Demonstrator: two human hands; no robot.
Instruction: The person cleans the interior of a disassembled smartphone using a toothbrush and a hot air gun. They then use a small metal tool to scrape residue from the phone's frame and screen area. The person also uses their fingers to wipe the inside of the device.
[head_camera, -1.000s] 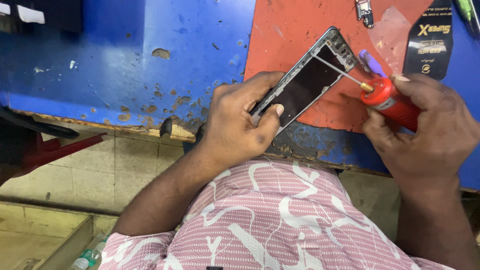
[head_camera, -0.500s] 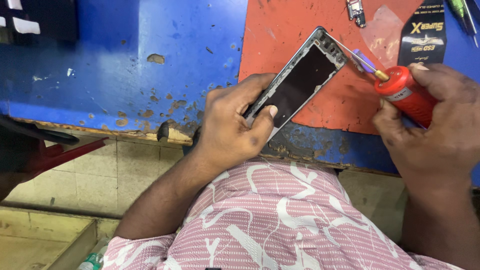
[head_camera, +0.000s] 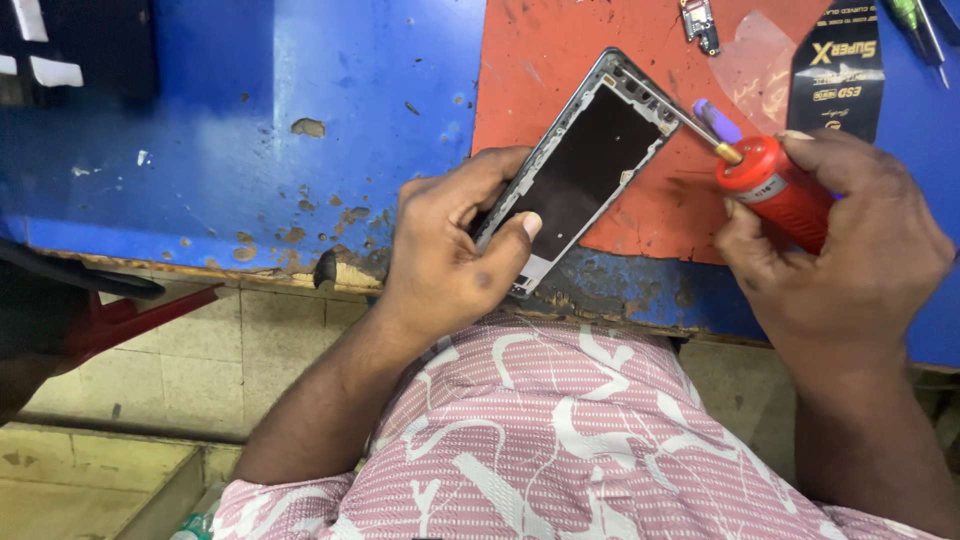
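Phone frame (head_camera: 585, 175) with no screen and no back on it is what the work is about. It is already stripped down: you can see the dark inside and the thin metal edge all around. The left hand (head_camera: 455, 245) is closed on its lower end, thumb on the dark inside and fingers curled round the far edge, so the frame tilts up over the red mat (head_camera: 560, 50). The right hand (head_camera: 850, 250) is wrapped tight round a red tool (head_camera: 775, 190), and the tool's thin metal tip (head_camera: 690, 118) meets the frame's top right corner. I think the job is in the middle, with the top corner being worked on now. The frame sits just left of the right hand, and only the tip reaches it. A small part (head_camera: 697, 22) lies on the mat near the top, well apart from both hands
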